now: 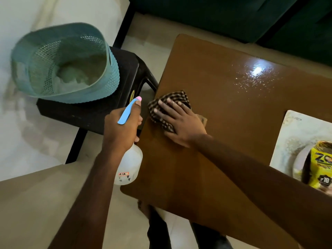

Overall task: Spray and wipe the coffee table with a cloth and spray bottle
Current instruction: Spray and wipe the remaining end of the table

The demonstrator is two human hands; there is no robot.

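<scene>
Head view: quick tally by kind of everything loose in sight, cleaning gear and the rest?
Spray bottle: 1, in left hand
Cloth: 1, under right hand
Basket: 1
Stool: 1
Mat: 1
Plate: 1
Yellow packet: 1
Total: 7

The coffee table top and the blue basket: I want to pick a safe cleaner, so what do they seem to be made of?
The coffee table top looks like brown wood or wood-look laminate with a glossy finish: it mirrors a lamp and droplets bead on it. Which of the two, the view cannot settle. The blue basket looks like moulded plastic, matte, with regular rows of small holes in its walls.
</scene>
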